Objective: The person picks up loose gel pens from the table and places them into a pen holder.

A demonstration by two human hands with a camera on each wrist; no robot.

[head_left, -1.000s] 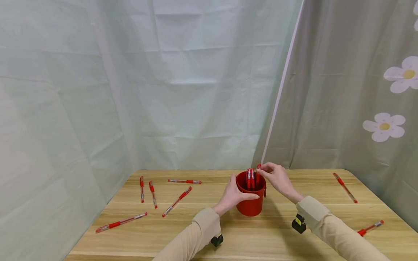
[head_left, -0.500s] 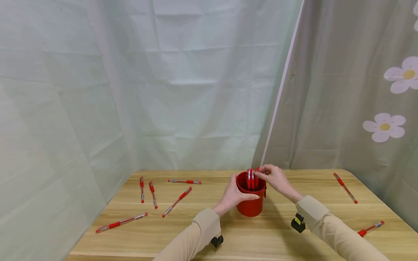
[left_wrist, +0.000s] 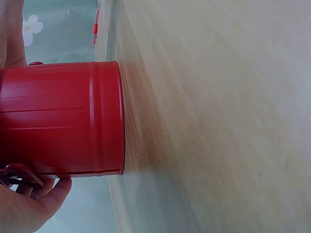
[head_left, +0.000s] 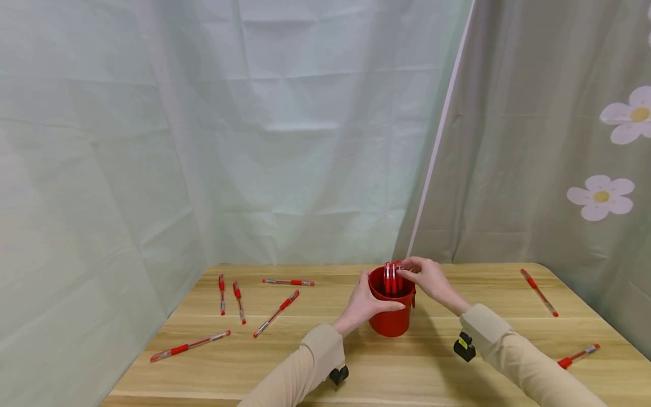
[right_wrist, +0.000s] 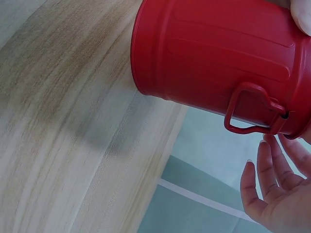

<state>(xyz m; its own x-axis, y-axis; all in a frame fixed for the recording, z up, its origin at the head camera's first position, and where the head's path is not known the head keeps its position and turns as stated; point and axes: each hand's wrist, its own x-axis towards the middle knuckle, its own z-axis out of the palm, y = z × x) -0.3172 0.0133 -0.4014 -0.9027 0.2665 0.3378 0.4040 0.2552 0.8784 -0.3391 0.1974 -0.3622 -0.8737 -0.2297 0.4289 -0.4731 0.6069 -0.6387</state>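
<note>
A small red metal bucket (head_left: 389,323) stands upright on the table, with several capped red pens (head_left: 390,278) sticking up inside it. My left hand (head_left: 361,306) holds the bucket from its left side, the thumb laid across the front below the rim. Over the rim on the right, my right hand (head_left: 429,280) pinches the cap end of one red pen (head_left: 399,263), which stands beside the others in the bucket. The lower part of that pen is hidden by the wall. In the right wrist view, a wire handle (right_wrist: 233,109) hangs from the bucket near my right fingers (right_wrist: 266,177).
On the wooden table (head_left: 396,379), several red pens lie loose at the left, among them a slanted pen (head_left: 276,314) and a front pen (head_left: 190,346). At the right lie a far pen (head_left: 539,292) and a near pen (head_left: 578,356), partly behind my right sleeve. Curtains hang behind.
The pen in my right hand has gone lower into the bucket, and the hand has shifted slightly down and left with it. My left hand stays on the bucket.
</note>
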